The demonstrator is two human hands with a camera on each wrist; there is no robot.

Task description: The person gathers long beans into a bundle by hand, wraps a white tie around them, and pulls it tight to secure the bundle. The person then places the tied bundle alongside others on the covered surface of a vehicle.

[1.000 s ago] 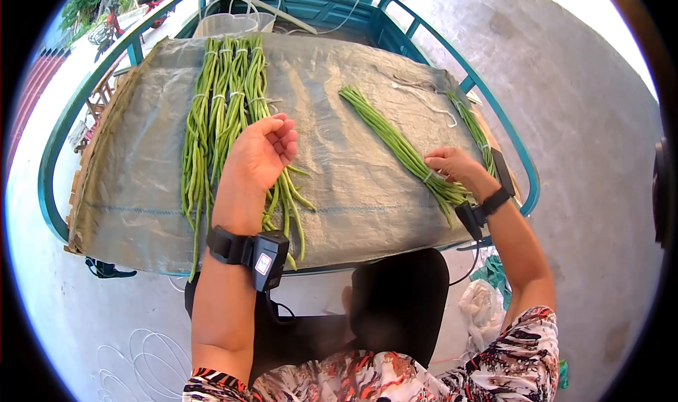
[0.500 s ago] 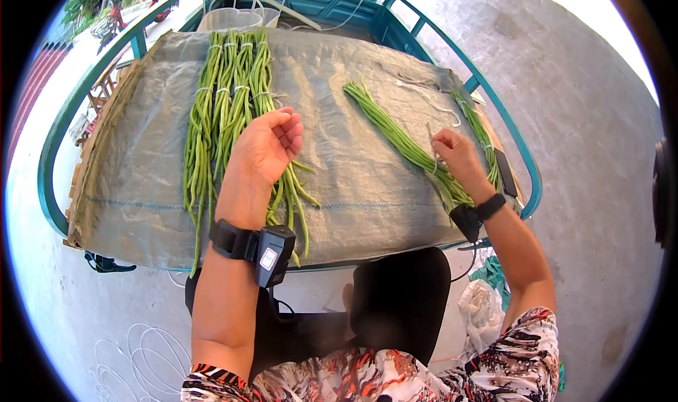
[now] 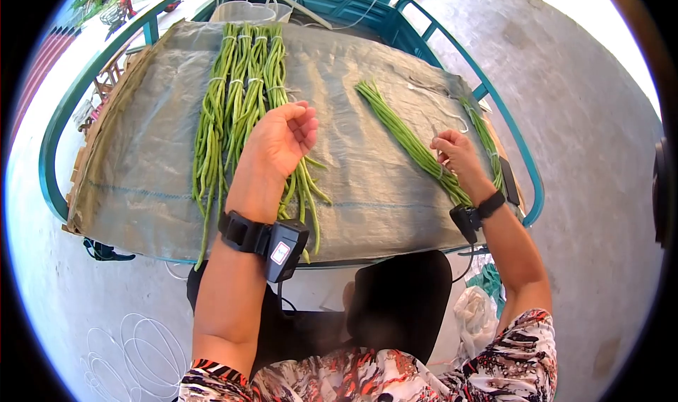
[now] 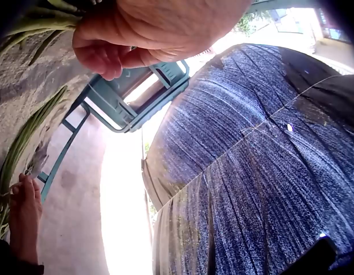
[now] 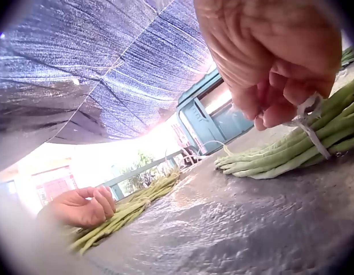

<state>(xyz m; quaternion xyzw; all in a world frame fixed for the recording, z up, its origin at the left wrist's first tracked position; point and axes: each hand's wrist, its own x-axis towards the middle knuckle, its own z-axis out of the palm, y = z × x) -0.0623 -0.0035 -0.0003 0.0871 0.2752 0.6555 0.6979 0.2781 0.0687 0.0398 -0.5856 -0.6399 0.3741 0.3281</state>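
My right hand pinches a white tie string between thumb and fingers. The string loops round a bundle of long green beans lying slantwise on the sheet, near its lower end. In the right wrist view the knuckles hang just over the beans. My left hand hovers palm inward over the rightmost of several tied long bean bundles on the left. Its fingers are loosely curled, with nothing visible in them. The lower part of that rightmost bundle is partly hidden by the hand.
A grey plastic sheet covers the cart bed, with blue-green rails along both sides. Another tied bean bundle lies at the right edge, beside a loose white string. Behind the sheet stands a whitish bucket.
My right hand has risen a little from the bean bundle, drawing the tie string up with it. My left hand keeps nearly the same place over the left bundles. The head view has shifted slightly.
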